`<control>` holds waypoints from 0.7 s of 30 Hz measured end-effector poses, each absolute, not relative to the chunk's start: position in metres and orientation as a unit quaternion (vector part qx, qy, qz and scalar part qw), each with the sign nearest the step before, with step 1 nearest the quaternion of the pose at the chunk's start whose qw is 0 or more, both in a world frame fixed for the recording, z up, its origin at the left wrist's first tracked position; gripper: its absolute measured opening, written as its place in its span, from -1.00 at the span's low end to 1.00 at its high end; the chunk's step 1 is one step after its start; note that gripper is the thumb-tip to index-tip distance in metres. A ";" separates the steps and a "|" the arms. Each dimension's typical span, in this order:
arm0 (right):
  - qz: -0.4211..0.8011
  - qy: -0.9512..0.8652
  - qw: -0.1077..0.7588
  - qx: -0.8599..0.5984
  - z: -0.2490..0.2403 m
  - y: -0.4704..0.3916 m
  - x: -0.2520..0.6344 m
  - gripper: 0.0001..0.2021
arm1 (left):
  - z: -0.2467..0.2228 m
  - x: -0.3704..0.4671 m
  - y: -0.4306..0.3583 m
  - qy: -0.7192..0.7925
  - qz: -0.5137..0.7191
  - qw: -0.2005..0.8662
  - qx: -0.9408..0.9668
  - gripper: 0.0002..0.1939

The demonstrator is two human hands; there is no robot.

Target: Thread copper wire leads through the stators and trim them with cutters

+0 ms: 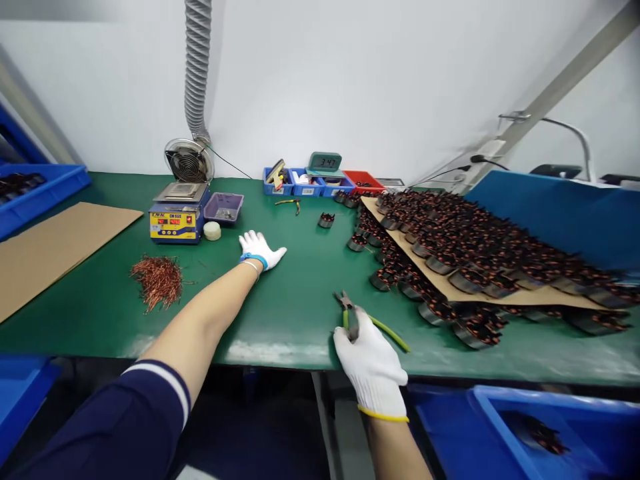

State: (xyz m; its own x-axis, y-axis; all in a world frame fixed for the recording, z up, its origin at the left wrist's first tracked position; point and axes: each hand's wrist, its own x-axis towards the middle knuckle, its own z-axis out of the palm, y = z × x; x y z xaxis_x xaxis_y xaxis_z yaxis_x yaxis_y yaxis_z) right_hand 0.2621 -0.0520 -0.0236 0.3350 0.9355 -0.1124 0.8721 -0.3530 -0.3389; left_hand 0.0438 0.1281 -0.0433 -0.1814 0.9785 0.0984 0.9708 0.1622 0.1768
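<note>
My left hand (259, 251), in a white glove with a blue wristband, lies flat on the green mat with its fingers spread and nothing in it. In my gloved right hand (371, 357) are green-handled cutting pliers (345, 308), near the table's front edge. Their jaws point away from me and the handles are spread apart. Further right stand many wound motor stators (445, 233), dark with copper ends, some on the mat and more stacked on a cardboard sheet (430, 267). One stator (327, 220) stands apart from the others.
Copper wire clippings (159, 281) lie in a pile at left. Behind them are a solder pot (175, 217), a fume fan (189, 162) and a purple tray (223, 208). Small bins (306, 189) and other pliers (290, 203) are at the back. A blue crate (550, 433) sits below right.
</note>
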 end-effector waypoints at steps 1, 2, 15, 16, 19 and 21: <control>0.143 -0.558 0.113 -0.809 -0.023 -0.052 0.262 -0.48 | -0.045 0.034 0.119 0.777 0.096 0.016 0.622 0.09; 0.141 -0.559 0.116 -0.809 -0.023 -0.052 0.262 -0.48 | -0.046 0.023 0.108 0.789 0.090 0.014 0.607 0.11; 0.069 -0.615 0.276 -0.735 -0.044 -0.049 0.265 -0.50 | -0.014 -0.022 -0.045 0.642 -0.039 -0.062 0.763 -0.01; 0.064 -0.613 0.286 -0.734 -0.046 -0.046 0.265 -0.50 | -0.016 -0.019 -0.054 0.630 -0.049 -0.058 0.773 -0.03; 0.053 -0.601 0.341 -0.721 -0.053 -0.044 0.270 -0.50 | -0.021 -0.022 -0.073 0.672 0.007 -0.109 0.733 -0.05; 0.034 -0.596 0.421 -0.682 -0.060 -0.059 0.275 -0.48 | -0.023 -0.031 -0.085 0.686 0.091 -0.145 0.707 -0.07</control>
